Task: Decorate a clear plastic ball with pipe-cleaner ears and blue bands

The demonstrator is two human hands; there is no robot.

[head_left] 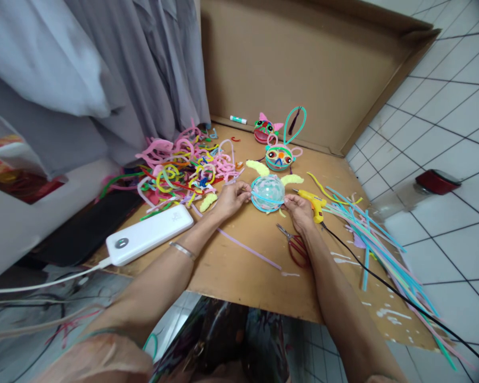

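A clear round ball (268, 187) with turquoise fuzzy stems on it sits in the middle of the table. Across its near side runs a light blue pipe cleaner (266, 200). My left hand (233, 198) pinches this strip at the ball's left side, and my right hand (300, 213) pinches it at the right; both hands are closed. Pale yellow fuzzy pieces, one at the upper left (257, 168) and one at the right (292, 180), lie by the ball. Red-handled scissors (297, 249) lie beside my right wrist, and a yellow glue gun (314, 205) is just beyond that hand.
Tangled pipe cleaners (183, 170) are heaped at left, behind a white power bank (149, 234). Long straight ones (383, 255) lie at right, crossed by a black cord (363, 266). Two decorated animal-face balls, one green (279, 158), one red (266, 137), stand behind.
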